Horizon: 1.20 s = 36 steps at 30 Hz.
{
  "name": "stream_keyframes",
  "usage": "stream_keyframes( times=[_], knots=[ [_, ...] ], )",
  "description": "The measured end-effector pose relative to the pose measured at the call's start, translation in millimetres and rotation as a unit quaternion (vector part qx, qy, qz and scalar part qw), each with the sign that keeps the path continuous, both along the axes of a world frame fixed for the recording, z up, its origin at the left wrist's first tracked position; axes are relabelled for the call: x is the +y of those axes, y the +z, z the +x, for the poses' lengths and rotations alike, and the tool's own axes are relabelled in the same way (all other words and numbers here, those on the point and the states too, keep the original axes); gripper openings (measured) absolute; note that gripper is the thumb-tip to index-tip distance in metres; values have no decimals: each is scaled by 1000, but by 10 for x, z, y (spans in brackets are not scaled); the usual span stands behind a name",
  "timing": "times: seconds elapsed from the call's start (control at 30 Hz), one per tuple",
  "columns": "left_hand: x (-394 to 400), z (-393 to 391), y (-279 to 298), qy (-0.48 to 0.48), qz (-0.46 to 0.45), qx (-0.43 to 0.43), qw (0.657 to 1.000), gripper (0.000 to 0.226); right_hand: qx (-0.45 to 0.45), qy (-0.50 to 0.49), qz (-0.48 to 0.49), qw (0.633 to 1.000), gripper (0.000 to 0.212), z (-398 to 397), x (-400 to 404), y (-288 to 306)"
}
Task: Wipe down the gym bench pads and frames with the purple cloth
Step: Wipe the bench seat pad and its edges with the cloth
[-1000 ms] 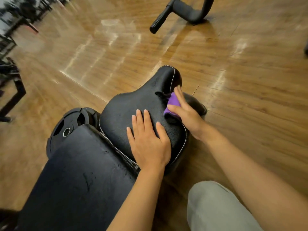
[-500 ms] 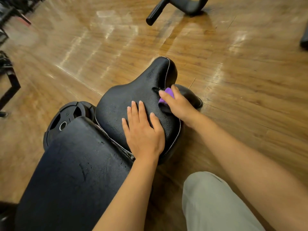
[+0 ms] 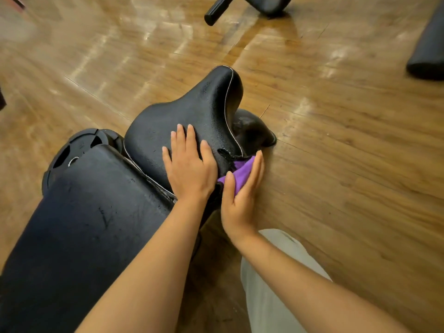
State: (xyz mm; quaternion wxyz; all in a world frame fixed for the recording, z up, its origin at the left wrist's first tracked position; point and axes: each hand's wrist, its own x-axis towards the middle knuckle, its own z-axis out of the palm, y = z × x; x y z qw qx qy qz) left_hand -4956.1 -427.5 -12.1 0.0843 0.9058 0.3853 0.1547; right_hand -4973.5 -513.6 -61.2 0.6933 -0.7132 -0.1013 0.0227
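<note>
Hands work close together at the near right edge of the seat pad (image 3: pixel 192 111). The left hand (image 3: pixel 189 169) lies flat on top of the pad, fingers straight and slightly spread, holding nothing and seemingly steadying the cushion. The right hand (image 3: pixel 240 195) presses the purple cloth (image 3: pixel 241 174) against the pad's side, just below a torn spot in the vinyl; its fingers run nearly straight along the cloth with the thumb laid over the near end, so the cloth is sandwiched between palm and pad rather than bunched in a fist.

Next to the seat pad, the long back pad (image 3: pixel 79 224) stretches toward the camera, its surface scuffed and speckled. Behind it a black weight plate (image 3: pixel 72 152) sits low by the wooden floor (image 3: pixel 348 164). A grey trouser leg (image 3: pixel 271 284) shows below the right forearm, and a black frame foot (image 3: pixel 254 131) pokes out beyond the seat.

Judging by this, the wipe is at the seat's edge; whether the back pad has been done I cannot tell, and the frame below appears to remain.
</note>
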Motion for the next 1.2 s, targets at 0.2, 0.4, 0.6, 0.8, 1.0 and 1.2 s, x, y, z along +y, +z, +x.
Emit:
stream_keyframes(
  times=[0.2, 0.4, 0.6, 0.8, 1.0, 1.2],
  knots=[
    [7, -21, 17, -7, -5, 7, 1000, 60, -80, 25, 31, 996, 63, 262, 21, -70],
    [19, -14, -3, -2, -7, -2, 1000, 53, 130, 105, 14, 986, 47, 859, 58, 162],
    [8, 3, 3, 3, -3, -20, 1000, 52, 132, 100, -10, 986, 42, 840, 13, 238],
    [-25, 14, -20, -7, 7, -32, 999, 60, -24, 85, -78, 993, 56, 463, -200, 125],
    [-77, -89, 124, -48, -13, 39, 998, 53, 25, 104, -145, 984, 48, 603, -475, 435],
    [-456, -196, 768, -171, -81, 146, 971, 27, 66, 136, -268, 952, 53, 700, -1101, 1268]
  ],
)
